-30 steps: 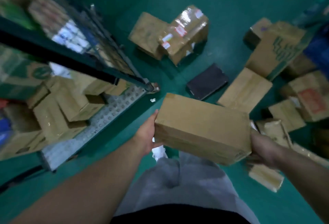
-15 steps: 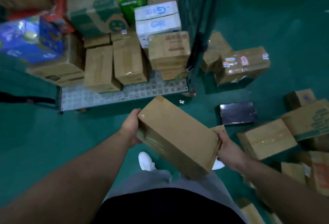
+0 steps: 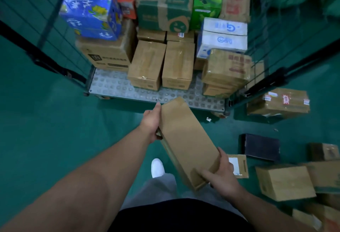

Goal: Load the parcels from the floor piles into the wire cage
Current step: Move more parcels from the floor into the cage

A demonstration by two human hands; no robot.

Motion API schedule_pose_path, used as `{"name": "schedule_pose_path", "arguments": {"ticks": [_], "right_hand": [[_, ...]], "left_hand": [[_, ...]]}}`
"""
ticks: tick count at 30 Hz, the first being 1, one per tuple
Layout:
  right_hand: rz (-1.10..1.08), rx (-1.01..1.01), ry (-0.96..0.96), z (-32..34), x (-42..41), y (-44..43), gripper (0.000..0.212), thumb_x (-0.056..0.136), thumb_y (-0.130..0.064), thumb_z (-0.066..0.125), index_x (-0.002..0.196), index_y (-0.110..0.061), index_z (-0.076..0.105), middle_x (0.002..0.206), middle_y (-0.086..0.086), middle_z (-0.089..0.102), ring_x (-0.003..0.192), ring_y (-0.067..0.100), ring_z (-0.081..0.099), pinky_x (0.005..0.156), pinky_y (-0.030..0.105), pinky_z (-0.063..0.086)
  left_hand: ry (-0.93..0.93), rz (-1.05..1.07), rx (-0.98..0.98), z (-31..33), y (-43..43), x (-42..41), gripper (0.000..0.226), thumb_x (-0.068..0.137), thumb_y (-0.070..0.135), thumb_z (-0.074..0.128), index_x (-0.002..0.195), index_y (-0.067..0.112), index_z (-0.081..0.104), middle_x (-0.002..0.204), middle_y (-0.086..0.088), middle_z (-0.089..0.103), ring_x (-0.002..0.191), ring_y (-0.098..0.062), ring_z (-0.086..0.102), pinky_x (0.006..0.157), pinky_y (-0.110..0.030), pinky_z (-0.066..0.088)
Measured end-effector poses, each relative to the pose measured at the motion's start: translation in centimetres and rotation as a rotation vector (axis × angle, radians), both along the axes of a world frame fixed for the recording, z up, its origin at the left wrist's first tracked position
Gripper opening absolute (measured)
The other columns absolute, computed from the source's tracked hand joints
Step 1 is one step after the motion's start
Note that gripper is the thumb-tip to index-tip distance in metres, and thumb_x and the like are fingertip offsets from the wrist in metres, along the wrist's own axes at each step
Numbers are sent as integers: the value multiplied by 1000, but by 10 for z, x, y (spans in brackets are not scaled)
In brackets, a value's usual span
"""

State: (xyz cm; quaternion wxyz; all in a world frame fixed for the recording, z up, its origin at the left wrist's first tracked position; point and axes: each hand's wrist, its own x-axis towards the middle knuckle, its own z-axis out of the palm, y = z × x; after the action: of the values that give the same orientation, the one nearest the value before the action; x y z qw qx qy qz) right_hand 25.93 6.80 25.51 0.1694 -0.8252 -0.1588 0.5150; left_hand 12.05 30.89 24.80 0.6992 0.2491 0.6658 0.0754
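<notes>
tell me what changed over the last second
The cardboard box swung from crosswise to lengthwise. Its far end is now at the front edge of the wire cage, as the view turned from the floor piles to face it. The left hand now holds the box's far left side and the right hand its near end. Neither hand let go, and the black parcel stayed on the floor.

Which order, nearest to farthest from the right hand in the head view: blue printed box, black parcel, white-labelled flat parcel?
1. White-labelled flat parcel, on the floor beside the right hand.
2. Black parcel, on the floor, farther right.
3. Blue printed box, stacked left inside the cage.
</notes>
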Motion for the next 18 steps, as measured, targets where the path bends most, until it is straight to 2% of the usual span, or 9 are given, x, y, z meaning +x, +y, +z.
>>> {"name": "schedule_pose_path", "arguments": {"ticks": [2,5,9,13,15,18], "right_hand": [[-20,-37,-55,1,-5,14,140,54,-56,94,158,-42,2,144,9,26,124,27,47,112,34,38],[-55,-10,-94,-1,-1,26,150,49,-49,99,158,-40,-3,149,10,14,133,28,38,111,28,31],[-78,-2,-91,-31,22,47,161,43,-57,97,158,-38,-14,153,9,6,140,29,28,118,35,27],[-59,-41,-61,-71,49,77,165,38,-74,86,156,-38,-22,151,-1,2,138,34,35,118,38,32],[-33,-63,-29,-91,66,94,164,39,-79,82,154,-36,-26,149,-6,0,136,35,36,117,41,34],[29,-110,-32,-119,83,110,163,39,-81,81,146,-45,-36,150,-4,-2,136,37,37,114,45,38]], "left_hand": [[6,-27,-16,-3,13,10,56,98,67,45,135,24,42,105,0,55,92,-28,60,70,-44,55],[14,-104,-23,-18,31,31,58,97,69,43,135,25,42,111,-1,57,95,-29,62,65,-43,56],[56,-177,-27,-57,64,74,61,96,72,40,131,23,52,121,-8,64,101,-35,66,83,-59,58],[103,-177,-49,-95,95,111,58,98,69,42,133,24,48,116,-3,63,100,-32,65,71,-50,60],[128,-197,-64,-121,108,131,62,95,72,43,135,25,48,121,-4,64,102,-32,66,76,-56,60],[167,-218,-80,-158,121,156,70,94,75,42,144,26,42,130,-4,62,104,-31,65,86,-63,56]]}}
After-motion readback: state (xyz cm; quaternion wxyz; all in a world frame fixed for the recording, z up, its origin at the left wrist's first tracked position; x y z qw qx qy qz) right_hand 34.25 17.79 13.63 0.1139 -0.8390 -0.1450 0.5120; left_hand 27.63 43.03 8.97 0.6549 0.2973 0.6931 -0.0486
